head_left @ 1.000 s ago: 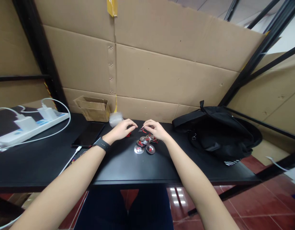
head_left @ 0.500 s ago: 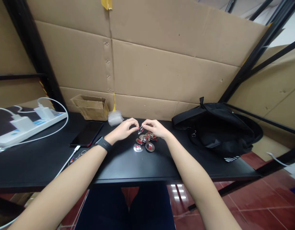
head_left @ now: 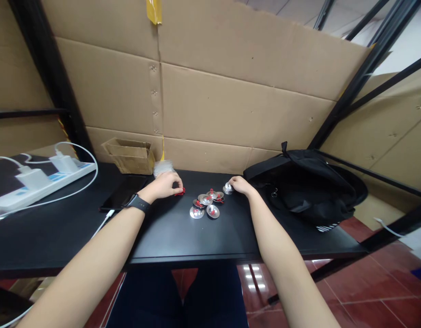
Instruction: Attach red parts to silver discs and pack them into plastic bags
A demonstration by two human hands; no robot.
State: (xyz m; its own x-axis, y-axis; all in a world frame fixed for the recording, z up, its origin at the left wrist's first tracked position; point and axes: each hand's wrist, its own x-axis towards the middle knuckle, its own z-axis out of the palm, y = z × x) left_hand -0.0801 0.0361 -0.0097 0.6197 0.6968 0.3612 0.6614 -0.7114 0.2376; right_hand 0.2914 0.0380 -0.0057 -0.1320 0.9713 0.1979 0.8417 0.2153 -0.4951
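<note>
My left hand (head_left: 166,184), wearing a dark watch, is at the left with thumb and forefinger pinched on a red cord (head_left: 179,192) low over the black table. To the right, my right hand (head_left: 241,185) has its fingertips closed on the edge of a small silver finger cymbal (head_left: 227,187), which sits on what looks like a short stack. Between the hands lies a loose pile of several finger cymbals (head_left: 205,199), domed metal discs with red cords through their centres. Two of them, including a front cymbal (head_left: 213,211), lie nearest me.
A black backpack (head_left: 302,187) lies at the right. Behind my left hand are a clear plastic bundle (head_left: 163,167) and an open cardboard box (head_left: 130,156). A dark phone (head_left: 120,196), a white cable and a white power strip (head_left: 46,182) occupy the left. Cardboard (head_left: 210,100) walls the back.
My hands were together over the pile, holding one cymbal. They have parted: the left moved left with a red cord, the right moved right with the cymbal.
</note>
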